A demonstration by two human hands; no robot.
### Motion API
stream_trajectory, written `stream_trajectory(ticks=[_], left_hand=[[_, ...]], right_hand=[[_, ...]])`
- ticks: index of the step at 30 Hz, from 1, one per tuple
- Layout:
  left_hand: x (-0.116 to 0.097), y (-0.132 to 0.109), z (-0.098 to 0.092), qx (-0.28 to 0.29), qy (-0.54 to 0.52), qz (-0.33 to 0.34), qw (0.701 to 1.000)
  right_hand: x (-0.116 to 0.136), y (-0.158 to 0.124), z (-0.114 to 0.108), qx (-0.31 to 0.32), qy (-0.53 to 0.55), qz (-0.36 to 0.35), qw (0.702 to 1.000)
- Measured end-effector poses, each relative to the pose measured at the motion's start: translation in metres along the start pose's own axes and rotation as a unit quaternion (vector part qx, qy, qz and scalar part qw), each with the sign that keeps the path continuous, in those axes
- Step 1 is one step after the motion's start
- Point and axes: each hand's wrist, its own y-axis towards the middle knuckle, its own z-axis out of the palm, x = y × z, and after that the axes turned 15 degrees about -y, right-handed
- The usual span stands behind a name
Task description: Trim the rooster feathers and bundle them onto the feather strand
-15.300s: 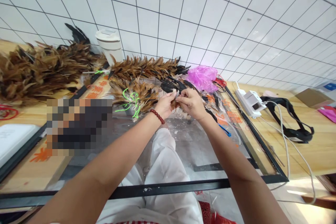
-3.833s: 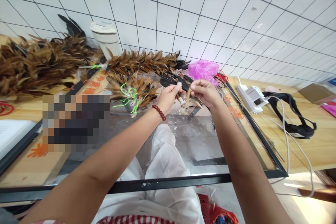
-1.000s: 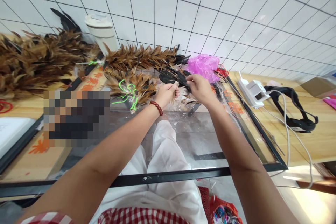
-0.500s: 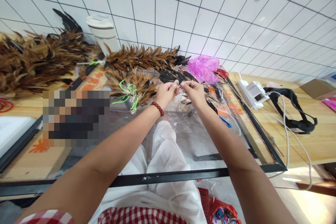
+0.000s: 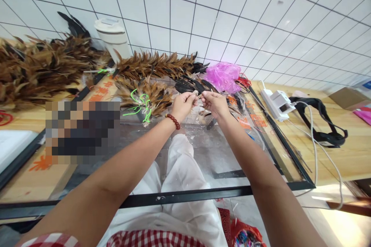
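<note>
My left hand point(image 5: 184, 104), with a beaded bracelet point(image 5: 173, 121) at the wrist, is closed in a pinch. A small pale tuft point(image 5: 196, 92), which looks like feather ends, pokes out at its fingertips. Close beside it, my right hand point(image 5: 215, 104) has thumb and finger pressed together; what they hold is too small to make out. Dark feathers point(image 5: 185, 86) lie just beyond my hands. To the left rests a bundle of brown feathers point(image 5: 159, 98) with bright green string point(image 5: 142, 105) around its stems.
A long brown feather strand point(image 5: 156, 65) runs along the wall by a white cup point(image 5: 113, 36). Large feather pile point(image 5: 37, 61) at far left. Pink plastic bag point(image 5: 223, 76), white power strip point(image 5: 271, 102) and black strap point(image 5: 329, 137) lie right. A black-edged glass panel point(image 5: 188, 197) tops the table.
My right hand has turned slightly, its fingers drawing closer in beside the left. My left hand stays in nearly the same pinch. The view has shifted a little.
</note>
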Motion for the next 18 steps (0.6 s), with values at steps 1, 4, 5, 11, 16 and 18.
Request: stream_trajectory(ticks=[1,4,5,11,16,18], left_hand=[[-0.0002,-0.0003,-0.0001,0.005,0.009,0.007,1.0],[-0.001,-0.0008,-0.0003,0.013,0.039,0.028,0.999],[-0.0013,-0.0009,-0.0005,0.012,0.049,0.036,0.998],[-0.0026,-0.0006,-0.0036,0.009,0.12,0.109,0.987],[-0.0035,-0.0008,-0.0048,0.023,0.155,0.152,0.976],[-0.0035,-0.001,-0.0046,0.025,0.16,0.149,0.975]], right_hand=[[0.0002,0.0003,-0.0009,-0.002,0.002,0.006,1.0],[0.0002,0.002,-0.0036,0.0,0.006,0.023,1.0],[0.0002,0.0025,-0.0043,0.004,0.007,0.03,1.0],[0.001,0.0038,-0.0058,0.02,0.02,0.076,0.997],[0.0013,0.0041,-0.0066,0.035,0.028,0.079,0.996],[0.0005,0.0042,-0.0066,0.048,0.037,0.057,0.997]])
